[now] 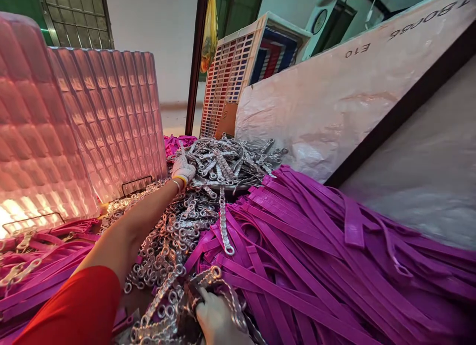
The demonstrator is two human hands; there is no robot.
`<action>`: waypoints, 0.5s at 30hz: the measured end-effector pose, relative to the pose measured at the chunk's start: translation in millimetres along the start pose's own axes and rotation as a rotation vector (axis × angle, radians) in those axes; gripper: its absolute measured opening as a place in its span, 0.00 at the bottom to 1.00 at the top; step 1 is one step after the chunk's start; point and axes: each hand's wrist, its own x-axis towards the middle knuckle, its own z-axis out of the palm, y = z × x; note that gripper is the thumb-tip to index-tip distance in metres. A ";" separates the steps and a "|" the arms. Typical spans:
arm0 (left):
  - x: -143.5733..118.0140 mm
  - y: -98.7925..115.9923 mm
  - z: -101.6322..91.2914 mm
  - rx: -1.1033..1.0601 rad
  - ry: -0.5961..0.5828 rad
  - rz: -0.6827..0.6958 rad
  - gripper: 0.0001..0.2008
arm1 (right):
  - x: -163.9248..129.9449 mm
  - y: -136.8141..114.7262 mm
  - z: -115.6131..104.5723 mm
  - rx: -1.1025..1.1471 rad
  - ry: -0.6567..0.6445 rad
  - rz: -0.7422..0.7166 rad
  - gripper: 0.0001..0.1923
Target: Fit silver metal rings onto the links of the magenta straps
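Observation:
My left hand [183, 169], in a white knitted glove with a yellow cuff, reaches to the near left edge of a heap of silvery metal strips with ring ends [219, 161]. Its fingers look curled among the strips, and what they grip is hidden. At the bottom middle, my bare right hand [219, 317] is closed around a bundle of similar metal strips [232, 303], the thumb pressing on a dark piece. One ring-ended strip [223, 226] hangs from the heap over long purple straps [297, 251].
More ring-ended metal pieces [159, 251] spread below my left forearm. Purple straps [44, 285] also lie at left. Clear ribbed plastic trays [107, 117] stand upright behind them. A plastic-wrapped panel [345, 102] leans at right, near a white crate [230, 72].

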 end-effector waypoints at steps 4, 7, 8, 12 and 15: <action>-25.1 19.1 10.1 0.074 -0.040 0.152 0.17 | -20.2 -7.2 -34.7 -0.027 -0.019 -0.095 0.16; -48.1 31.4 19.3 0.158 -0.096 0.220 0.15 | -36.7 -8.8 -54.8 0.031 0.019 -0.170 0.16; -55.9 34.7 22.4 0.189 -0.104 0.229 0.18 | -40.2 -8.5 -58.0 0.051 0.034 -0.187 0.15; -79.3 42.1 33.9 0.327 -0.089 0.242 0.33 | -44.2 -6.8 -58.3 0.069 0.074 -0.194 0.15; -82.7 42.6 39.5 0.402 -0.091 0.260 0.37 | -43.0 -7.0 -56.3 0.073 0.100 -0.210 0.15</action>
